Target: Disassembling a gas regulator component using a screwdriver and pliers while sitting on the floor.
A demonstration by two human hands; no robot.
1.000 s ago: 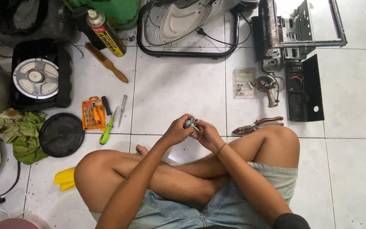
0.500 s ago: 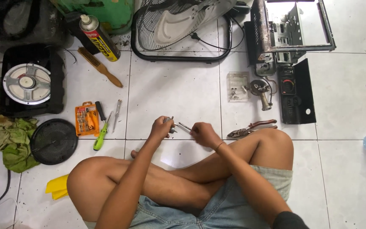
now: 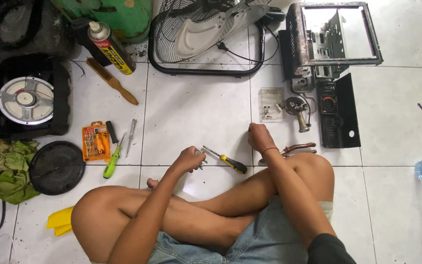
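I sit cross-legged on a white tiled floor. My left hand (image 3: 187,159) is closed around a small metal part (image 3: 201,156) just above the floor. A screwdriver with a yellow and black handle (image 3: 226,160) lies on the tile right beside that hand. My right hand (image 3: 260,137) rests low near the floor with its fingers curled and nothing visible in it. It is a short way below a small clear plastic box (image 3: 272,111) that holds tiny dark pieces. Pliers with reddish handles (image 3: 296,148) lie by my right wrist, partly hidden by the arm.
A stripped metal stove frame (image 3: 338,34), its black panel (image 3: 338,115) and a burner valve (image 3: 299,110) lie ahead right. A floor fan (image 3: 206,34) lies at the top. Left: spray can (image 3: 109,46), wire brush (image 3: 113,82), orange bit set (image 3: 95,142), green screwdriver (image 3: 112,162), round black grille (image 3: 57,167), speaker (image 3: 25,100), green rag (image 3: 6,164).
My hands have come apart. The right hand let go of the screwdriver, which now lies on the floor, and moved right toward the clear box. The left hand kept the metal part.
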